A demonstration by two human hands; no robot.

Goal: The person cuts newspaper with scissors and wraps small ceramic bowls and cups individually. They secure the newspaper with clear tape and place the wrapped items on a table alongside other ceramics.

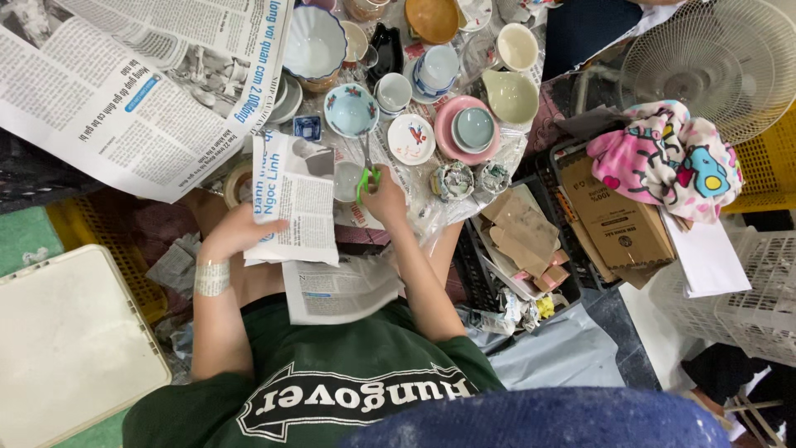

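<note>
My left hand [236,231] grips the lower left edge of a cut sheet of newspaper [294,203] and holds it up over my lap. A white bandage wraps that wrist. My right hand [385,197] is closed on a pair of scissors [366,170] with green handles. Their blades point away from me, at the sheet's right edge. A small white cup [346,181] sits just behind the sheet, partly hidden by it. Another piece of newspaper [336,289] lies across my lap under both forearms.
Several ceramic bowls, cups and saucers crowd the surface ahead, among them a pink plate [466,129] and a painted bowl [351,109]. A large open newspaper [124,83] lies far left. A black crate with cardboard scraps [522,236], a patterned cloth [667,158], a fan [713,58] and a white lid [70,340] surround me.
</note>
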